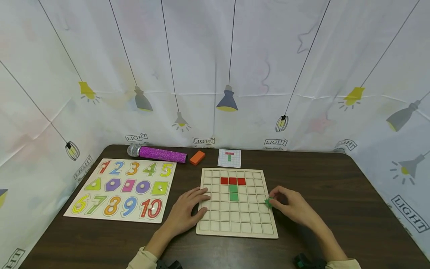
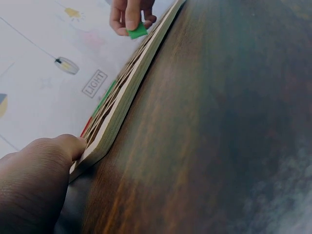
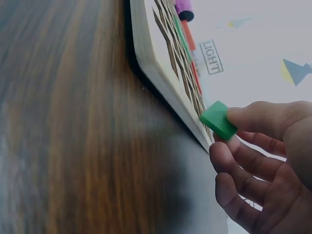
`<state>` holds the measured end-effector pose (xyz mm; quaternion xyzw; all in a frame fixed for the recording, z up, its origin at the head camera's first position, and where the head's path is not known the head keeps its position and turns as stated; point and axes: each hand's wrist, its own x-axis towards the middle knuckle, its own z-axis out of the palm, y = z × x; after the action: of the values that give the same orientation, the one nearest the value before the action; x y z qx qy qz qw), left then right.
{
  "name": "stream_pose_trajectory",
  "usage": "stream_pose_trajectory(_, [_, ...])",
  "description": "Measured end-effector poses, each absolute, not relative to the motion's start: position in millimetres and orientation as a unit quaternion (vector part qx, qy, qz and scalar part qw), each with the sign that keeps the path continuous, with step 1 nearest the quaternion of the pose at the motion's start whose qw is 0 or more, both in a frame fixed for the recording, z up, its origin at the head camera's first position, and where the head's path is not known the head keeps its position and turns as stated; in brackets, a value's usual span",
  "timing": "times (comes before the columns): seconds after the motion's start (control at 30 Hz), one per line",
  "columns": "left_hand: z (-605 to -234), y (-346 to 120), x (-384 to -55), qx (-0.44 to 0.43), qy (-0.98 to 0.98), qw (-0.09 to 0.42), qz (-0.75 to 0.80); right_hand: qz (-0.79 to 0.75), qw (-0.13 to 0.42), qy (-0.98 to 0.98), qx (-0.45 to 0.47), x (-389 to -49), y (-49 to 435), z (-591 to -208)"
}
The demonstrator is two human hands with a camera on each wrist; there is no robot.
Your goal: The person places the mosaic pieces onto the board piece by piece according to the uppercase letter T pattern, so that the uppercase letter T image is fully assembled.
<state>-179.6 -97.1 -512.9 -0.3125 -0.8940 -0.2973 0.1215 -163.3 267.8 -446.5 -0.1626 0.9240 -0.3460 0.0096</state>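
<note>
A wooden grid board [image 1: 215,226] lies on the dark table. Three red tiles [image 1: 233,181] form a row in its upper part, with two green tiles [image 1: 233,197] in a column beneath the middle one. My right hand [image 1: 295,205] pinches a green square tile [image 3: 218,120] between thumb and finger at the board's right edge. The left hand [image 1: 184,213] rests on the board's left edge, fingers spread, thumb lower down the same side. Behind the board lies a pattern card [image 1: 225,163] printed with a red and green T on a grid.
To the left lies a number and shape puzzle board [image 1: 114,188]. A purple glittery microphone [image 1: 162,154] and an orange block [image 1: 197,158] sit along the back of the table [image 1: 336,209]. A curtain [image 1: 262,56] printed with lamps hangs behind.
</note>
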Motion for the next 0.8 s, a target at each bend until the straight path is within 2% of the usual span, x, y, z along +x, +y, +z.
stream_pose_trajectory(0.27, [-513.3, -97.8, -179.1, -0.315, -0.893, 0.125, -0.297, -0.365, 0.010, 0.915, -0.171, -168.4, 249.3, -443.0])
stream_pose_trajectory(0.53, [-509.8, -96.9, -177.5, -0.312, -0.893, 0.113, -0.306, -0.392, 0.048, 0.899, -0.190, -173.6, 230.8, -441.2])
stream_pose_trajectory(0.8, [-509.7, -95.9, -177.4, -0.312, -0.893, 0.120, -0.300, -0.386, 0.039, 0.897, -0.213, -177.7, 212.0, -446.1])
